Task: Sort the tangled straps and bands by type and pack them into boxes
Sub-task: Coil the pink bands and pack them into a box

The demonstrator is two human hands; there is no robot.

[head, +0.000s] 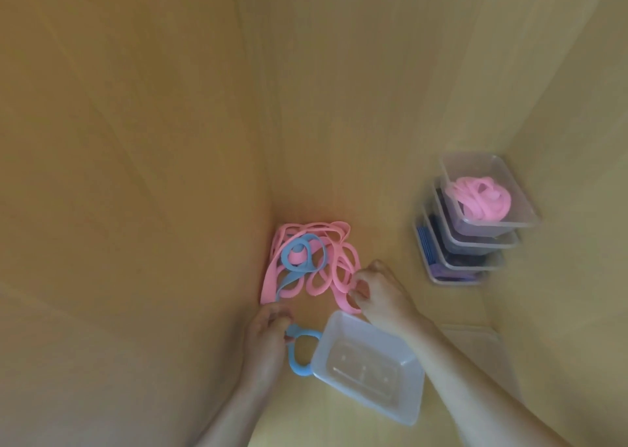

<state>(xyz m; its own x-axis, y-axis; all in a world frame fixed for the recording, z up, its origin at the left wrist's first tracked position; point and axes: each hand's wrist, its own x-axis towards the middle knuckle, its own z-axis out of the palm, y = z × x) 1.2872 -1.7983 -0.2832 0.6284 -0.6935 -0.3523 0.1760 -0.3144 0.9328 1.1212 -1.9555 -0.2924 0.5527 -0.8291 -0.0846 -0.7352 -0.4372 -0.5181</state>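
A tangle of pink bands (326,269) with a blue band (295,254) wound through it lies on the wooden table. My left hand (266,336) grips a loop of blue band (297,353) just left of an empty clear plastic box (370,365). My right hand (380,293) pinches a pink loop at the tangle's right edge, above the box.
At the right stands a stack of three clear boxes (475,229); the top one holds coiled pink bands (475,198), the lower ones hold dark blue and purple items. A clear lid (475,341) lies flat at the right of my forearm.
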